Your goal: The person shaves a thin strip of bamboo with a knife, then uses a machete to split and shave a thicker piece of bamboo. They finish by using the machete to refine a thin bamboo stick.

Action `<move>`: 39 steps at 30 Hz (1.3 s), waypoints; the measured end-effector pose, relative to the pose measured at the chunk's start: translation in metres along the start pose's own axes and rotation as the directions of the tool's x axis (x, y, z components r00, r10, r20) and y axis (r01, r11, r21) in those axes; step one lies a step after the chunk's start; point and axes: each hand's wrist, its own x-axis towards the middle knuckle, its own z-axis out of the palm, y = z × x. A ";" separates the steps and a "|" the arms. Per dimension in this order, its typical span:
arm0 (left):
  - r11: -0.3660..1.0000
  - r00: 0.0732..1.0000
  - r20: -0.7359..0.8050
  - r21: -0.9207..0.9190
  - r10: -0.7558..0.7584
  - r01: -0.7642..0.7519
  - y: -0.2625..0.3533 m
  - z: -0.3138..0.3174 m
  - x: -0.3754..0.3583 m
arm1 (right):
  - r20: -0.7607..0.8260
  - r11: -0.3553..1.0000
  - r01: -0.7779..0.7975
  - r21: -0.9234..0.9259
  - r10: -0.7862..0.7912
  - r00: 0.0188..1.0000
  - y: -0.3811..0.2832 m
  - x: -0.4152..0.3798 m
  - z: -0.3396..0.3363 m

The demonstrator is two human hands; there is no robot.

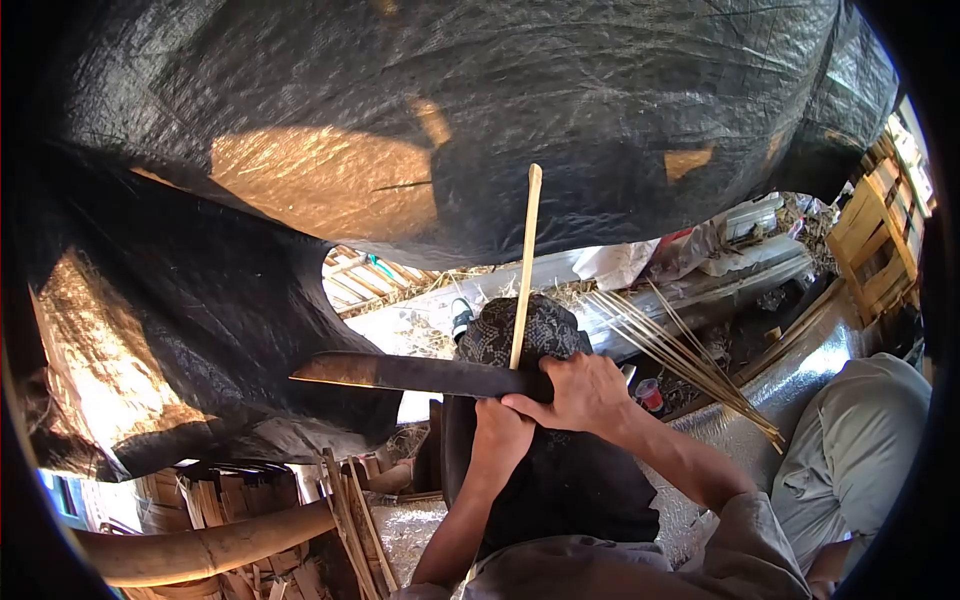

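My right hand (580, 393) is closed around the grip of a machete (420, 374), whose broad dark blade points left across my lap. Just below the blade, my left hand (502, 436) is closed on the lower end of a pale bamboo strip (527, 265). The strip stands up and away from me, leaning slightly right at its top. Its lower end is hidden by the blade and my fingers. Both hands are close together, over the dark patterned cloth (520, 333) on my leg.
A large black tarp (560, 120) hangs in front and to the left. Several thin bamboo strips (690, 355) lie at right, near a plastic cup (649, 393). Another person's leg (850, 440) is at far right. A thick bamboo pole (210, 550) and split pieces lie lower left.
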 end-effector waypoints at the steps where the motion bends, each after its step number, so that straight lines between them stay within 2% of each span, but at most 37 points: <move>1: 1.000 1.000 0.027 -0.015 -0.009 0.009 0.001 -0.001 0.002 | 0.002 1.000 -0.004 0.000 0.004 1.000 0.001 0.000 0.000; 3: 0.999 0.998 0.055 -0.033 -0.013 0.015 0.005 -0.001 0.007 | -0.014 1.000 -0.015 0.007 0.015 1.000 0.003 0.003 0.000; 6: 0.999 0.999 0.038 0.033 0.021 -0.022 0.011 0.000 0.009 | -0.014 1.000 -0.020 0.013 0.020 1.000 0.007 0.006 -0.005; 10: 0.995 0.997 -0.020 0.066 -0.079 0.080 0.020 0.004 0.014 | 0.028 0.996 -0.089 0.025 0.088 0.996 0.012 0.014 0.004; 12: 0.993 0.994 -0.056 0.068 -0.090 0.093 0.024 0.003 0.012 | -0.081 0.973 -0.187 0.138 0.199 0.977 0.012 0.019 0.009; 14: 0.994 0.993 -0.063 0.037 -0.104 0.106 0.025 0.003 0.006 | -0.103 0.971 -0.204 0.125 0.217 0.971 0.012 0.022 0.004; 16: 0.986 0.991 -0.037 0.104 -0.127 0.130 0.021 -0.001 -0.018 | -0.113 0.952 -0.243 0.188 0.267 0.957 0.013 0.024 0.007; 17: 0.983 0.993 -0.030 0.140 -0.118 0.121 0.017 -0.004 -0.036 | -0.318 0.971 -0.144 0.190 0.199 0.927 0.017 0.026 0.017; 18: 0.992 0.996 -0.067 0.110 -0.057 0.064 0.013 -0.006 -0.054 | -0.348 0.970 -0.123 0.209 0.191 0.918 0.022 0.024 0.022; 20: 0.995 0.996 -0.073 0.082 -0.059 0.065 0.015 -0.014 -0.084 | -0.275 0.971 -0.141 0.192 0.191 0.942 0.022 0.022 0.018; 24: 0.990 0.990 -0.059 0.062 -0.125 0.128 0.019 -0.019 -0.085 | -0.244 0.979 -0.085 0.185 0.130 0.961 0.021 0.022 0.008; 26: 0.987 0.992 -0.042 0.108 -0.119 0.122 0.023 -0.021 -0.072 | 0.049 0.899 -0.226 0.375 0.225 0.973 0.018 0.023 -0.005; 27: 0.981 0.985 -0.028 0.097 -0.169 0.170 0.030 -0.023 -0.061 | 0.070 0.896 -0.220 0.385 0.209 0.975 0.017 0.019 -0.007; 28: 0.983 0.986 -0.037 0.082 -0.164 0.167 0.032 -0.021 -0.048 | 0.024 0.908 -0.149 0.392 0.152 0.988 0.016 0.013 -0.006; 30: 0.989 0.993 -0.074 0.107 -0.095 0.103 0.028 -0.013 -0.025 | -0.053 0.970 -0.036 0.241 0.050 0.997 0.014 0.003 0.002; 32: 0.985 0.991 -0.108 0.147 -0.076 0.092 0.021 -0.004 -0.011 | -0.025 0.999 -0.024 0.049 0.025 0.999 0.003 0.000 -0.001; 34: 0.977 0.990 -0.129 0.195 -0.058 0.082 0.022 -0.001 -0.005 | 0.026 0.998 -0.034 0.057 0.033 0.999 0.000 0.004 -0.004; 36: 0.952 0.979 -0.089 0.232 -0.182 0.198 0.029 -0.006 -0.005 | 0.016 0.999 -0.036 0.024 0.035 0.999 -0.003 0.004 -0.004; 39: 0.932 0.971 -0.066 0.273 -0.230 0.239 0.034 -0.003 -0.005 | -0.035 0.999 -0.021 -0.030 0.020 0.999 -0.004 0.010 -0.003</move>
